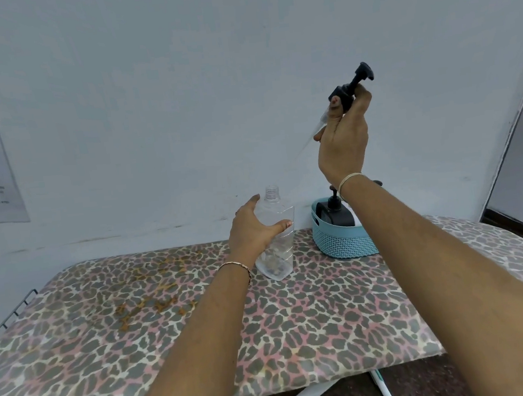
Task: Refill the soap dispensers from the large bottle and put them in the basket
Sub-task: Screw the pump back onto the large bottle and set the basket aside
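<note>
**A:** What am I looking at, biggest thing first?

**B:** I'm seeing the table (pixel 297 322) in its leopard-print cover filling the lower view. Taking the teal basket (pixel 341 241) as my landmark — it's sitting at the far edge by the wall, with one black dispenser (pixel 335 213) already standing in it.

**A:** And the one being worked on?

**B:** The clear bottle (pixel 277 238) is standing upright just left of the basket, neck open, no pump on it. It's looking close to empty, though through clear plastic I can't tell the level for sure. The left hand (pixel 250 230) is wrapping its side, thumb across the front, steadying it.

**A:** The right?

**B:** The right hand (pixel 342 139) is raised well above the basket, fingers pinching the black pump head (pixel 350 88) by its collar. The dip tube (pixel 311 132) is hanging free below it, slanting down to the left, clear of the bottle neck.

**A:** So which step am I in?

**B:** I'm judging it as the pump being off — either just lifted for filling or about to go back on. I'm not seeing the large bottle anywhere in view.

**A:** Next move?

**B:** If refitting, it's calling for threading the tube tip into that narrow neck, then twisting the collar down while the left keeps the bottle from turning.
</note>
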